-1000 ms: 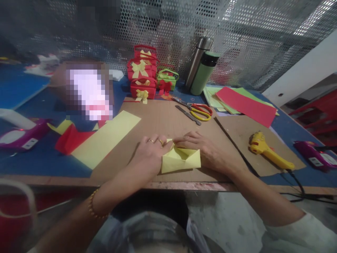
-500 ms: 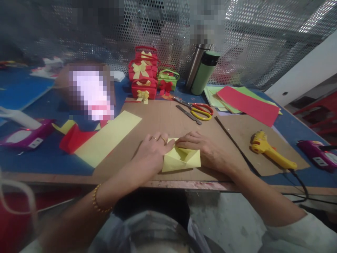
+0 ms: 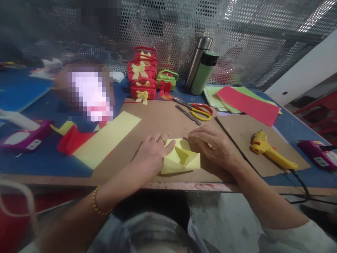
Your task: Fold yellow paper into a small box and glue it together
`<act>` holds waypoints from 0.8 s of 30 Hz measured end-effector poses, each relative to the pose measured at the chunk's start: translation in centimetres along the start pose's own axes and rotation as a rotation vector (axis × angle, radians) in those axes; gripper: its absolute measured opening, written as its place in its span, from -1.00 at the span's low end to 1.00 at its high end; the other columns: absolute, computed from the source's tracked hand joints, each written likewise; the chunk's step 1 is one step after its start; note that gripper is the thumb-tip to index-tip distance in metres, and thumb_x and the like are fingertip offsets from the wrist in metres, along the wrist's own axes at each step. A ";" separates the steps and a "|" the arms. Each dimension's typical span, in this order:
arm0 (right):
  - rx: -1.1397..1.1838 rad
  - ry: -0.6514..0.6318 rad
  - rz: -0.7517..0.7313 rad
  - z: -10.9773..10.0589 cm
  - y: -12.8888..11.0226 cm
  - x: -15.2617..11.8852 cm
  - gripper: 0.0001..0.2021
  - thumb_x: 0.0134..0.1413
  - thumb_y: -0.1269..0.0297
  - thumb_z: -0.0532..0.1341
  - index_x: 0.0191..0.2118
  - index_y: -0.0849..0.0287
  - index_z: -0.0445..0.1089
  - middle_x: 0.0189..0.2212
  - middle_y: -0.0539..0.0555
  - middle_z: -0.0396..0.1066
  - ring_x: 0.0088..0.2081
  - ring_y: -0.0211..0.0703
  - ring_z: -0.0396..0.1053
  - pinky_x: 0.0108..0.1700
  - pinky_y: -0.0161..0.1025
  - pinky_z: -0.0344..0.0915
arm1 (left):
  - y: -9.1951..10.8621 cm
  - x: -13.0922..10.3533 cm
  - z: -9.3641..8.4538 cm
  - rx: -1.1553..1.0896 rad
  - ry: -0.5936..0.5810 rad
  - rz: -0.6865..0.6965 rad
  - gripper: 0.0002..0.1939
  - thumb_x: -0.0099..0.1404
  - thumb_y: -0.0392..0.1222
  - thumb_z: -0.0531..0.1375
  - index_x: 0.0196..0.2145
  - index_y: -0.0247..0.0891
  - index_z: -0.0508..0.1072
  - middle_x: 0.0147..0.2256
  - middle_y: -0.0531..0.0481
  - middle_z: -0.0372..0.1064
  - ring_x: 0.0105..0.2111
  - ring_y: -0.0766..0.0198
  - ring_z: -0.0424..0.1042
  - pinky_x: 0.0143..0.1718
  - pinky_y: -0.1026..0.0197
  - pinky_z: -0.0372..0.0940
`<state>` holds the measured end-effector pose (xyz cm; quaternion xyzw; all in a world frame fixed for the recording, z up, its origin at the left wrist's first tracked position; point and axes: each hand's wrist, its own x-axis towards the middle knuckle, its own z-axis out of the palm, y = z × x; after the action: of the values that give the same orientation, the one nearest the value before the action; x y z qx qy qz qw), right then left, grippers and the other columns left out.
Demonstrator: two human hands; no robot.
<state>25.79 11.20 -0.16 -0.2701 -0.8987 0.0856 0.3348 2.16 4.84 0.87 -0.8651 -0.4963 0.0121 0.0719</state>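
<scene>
Beside the loosely curled, empty right grip (image 3: pixel 215 146), the left grip (image 3: pixel 153 151) pinches yellow paper (image 3: pixel 176 166).

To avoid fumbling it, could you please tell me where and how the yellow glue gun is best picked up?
Probably by its handle, with the right hand coming from the near right: the yellow glue gun lies with the slimmer handle slanting that way and its bulkier head pointing away. Mind the black cord at the handle's end.
</scene>
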 end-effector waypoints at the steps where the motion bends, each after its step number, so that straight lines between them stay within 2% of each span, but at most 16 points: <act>1: -0.013 -0.016 0.005 0.0 0.0 0.0 -0.67 0.35 0.46 0.00 -0.08 0.11 0.51 -0.18 0.17 0.53 -0.12 -0.05 0.44 -0.04 -0.03 0.38 | 0.0 0.0 -0.1 -0.001 -0.010 -0.001 -0.55 0.45 -0.34 0.01 0.23 -0.24 0.36 0.00 -0.28 0.38 -0.06 -0.03 0.31 -0.19 0.04 0.14; 6: -0.036 -0.140 -0.026 0.7 -0.1 -0.1 -0.66 0.34 0.49 -0.01 -0.14 0.16 0.54 -0.28 0.18 0.48 -0.24 -0.08 0.37 -0.19 -0.10 0.34 | -0.1 0.0 0.0 -0.020 0.006 -0.005 -0.56 0.45 -0.34 0.01 0.23 -0.24 0.37 -0.03 -0.29 0.38 -0.08 -0.03 0.31 -0.21 0.05 0.13; 14: 0.015 -0.159 -0.057 0.8 0.0 -0.3 -0.66 0.32 0.50 0.00 -0.11 0.16 0.53 -0.22 0.20 0.46 -0.17 -0.06 0.36 -0.14 -0.08 0.35 | -0.5 -0.2 0.8 -0.101 0.073 -0.006 -0.61 0.51 -0.28 -0.02 0.17 -0.10 0.42 -0.09 -0.17 0.35 -0.16 0.08 0.28 -0.21 0.09 0.09; 19: -0.010 -0.176 -0.073 0.8 0.1 -0.4 -0.69 0.23 0.54 0.06 -0.10 0.18 0.51 -0.21 0.21 0.46 -0.17 -0.04 0.35 -0.13 -0.07 0.32 | -0.6 -0.3 0.8 -0.087 0.086 0.010 -0.62 0.51 -0.28 -0.02 0.17 -0.11 0.42 -0.10 -0.17 0.34 -0.16 0.08 0.26 -0.22 0.10 0.06; 24: -0.049 -0.157 0.102 1.0 -0.4 0.4 -0.75 0.31 0.41 0.07 -0.19 0.19 0.52 -0.32 0.17 0.44 -0.26 -0.08 0.36 -0.19 -0.15 0.29 | -0.4 -0.3 0.4 -0.063 0.110 0.018 -0.65 0.50 -0.27 0.02 0.15 -0.15 0.42 -0.10 -0.19 0.35 -0.16 0.08 0.28 -0.22 0.10 0.09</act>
<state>24.70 11.15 -0.58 -0.3162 -0.9090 0.1017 0.2518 1.64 4.80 0.48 -0.8707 -0.4839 -0.0505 0.0716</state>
